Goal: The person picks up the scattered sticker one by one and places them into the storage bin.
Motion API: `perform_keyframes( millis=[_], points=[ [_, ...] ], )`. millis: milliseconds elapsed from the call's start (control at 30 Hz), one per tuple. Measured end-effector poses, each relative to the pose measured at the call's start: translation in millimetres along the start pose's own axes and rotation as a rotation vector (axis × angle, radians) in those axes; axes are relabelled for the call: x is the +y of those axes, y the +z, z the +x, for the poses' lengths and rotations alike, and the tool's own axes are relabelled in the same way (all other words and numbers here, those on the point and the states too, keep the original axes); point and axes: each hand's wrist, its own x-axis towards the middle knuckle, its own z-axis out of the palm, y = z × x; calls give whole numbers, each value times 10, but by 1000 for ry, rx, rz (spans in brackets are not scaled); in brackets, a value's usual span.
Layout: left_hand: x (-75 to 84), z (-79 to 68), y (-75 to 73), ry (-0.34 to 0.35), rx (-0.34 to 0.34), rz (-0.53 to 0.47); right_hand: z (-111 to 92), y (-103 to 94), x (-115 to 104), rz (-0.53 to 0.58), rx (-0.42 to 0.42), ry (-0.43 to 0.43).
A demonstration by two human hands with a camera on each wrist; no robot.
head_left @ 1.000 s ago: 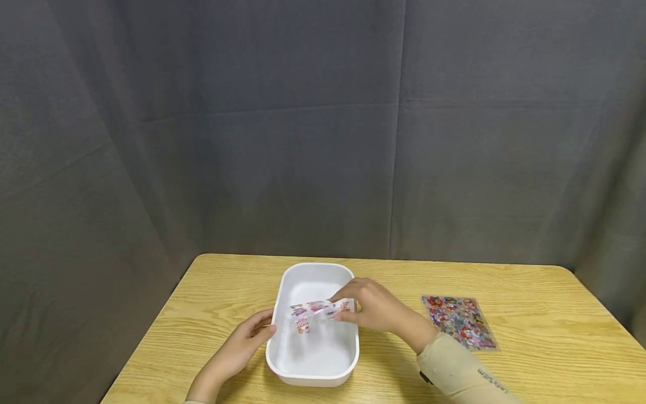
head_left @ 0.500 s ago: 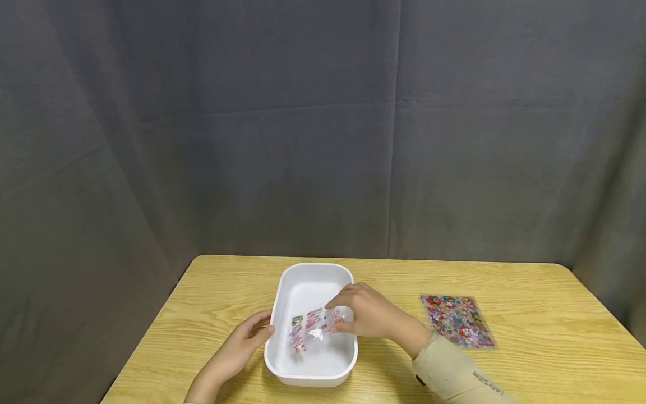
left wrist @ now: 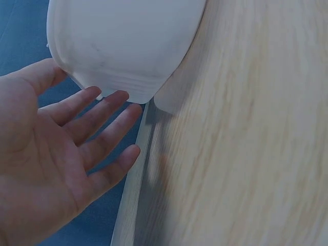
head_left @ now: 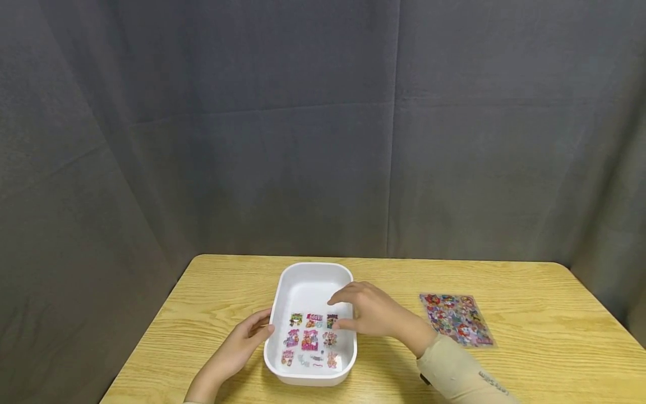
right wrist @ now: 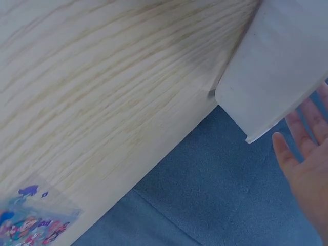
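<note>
In the head view, a clear sticker sheet (head_left: 309, 340) lies toward the near edge of a white tray (head_left: 309, 297) on the table (head_left: 227, 292), the left hand (head_left: 239, 349) touching the tray's left edge and the right hand (head_left: 372, 312), thumb and fingers apart, over its right edge. In the left wrist view, that hand's fingers are spread beside the tray; the right wrist view shows a colourful sheet (right wrist: 32, 228) near the table's edge.
</note>
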Motion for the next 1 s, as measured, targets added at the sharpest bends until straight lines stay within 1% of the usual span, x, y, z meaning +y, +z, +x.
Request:
perform_keyframes(
  millis=[167, 267, 500, 667, 1000],
  points=[
    [0, -3, -13, -13, 15, 12, -32, -47, -10, 15, 16, -2],
    [-5, -8, -14, -21, 19, 12, -72, -75, -9, -3, 32, -20],
    [-6, -5, 2, -17, 14, 5, -206, -137, 23, -81, 126, -72],
    [9, -4, -3, -18, 6, 9, -309, -158, 50, -122, 163, -52],
    [21, -11, -20, -25, -9, 22, -570, -208, 155, -168, 156, -11]
  ],
)
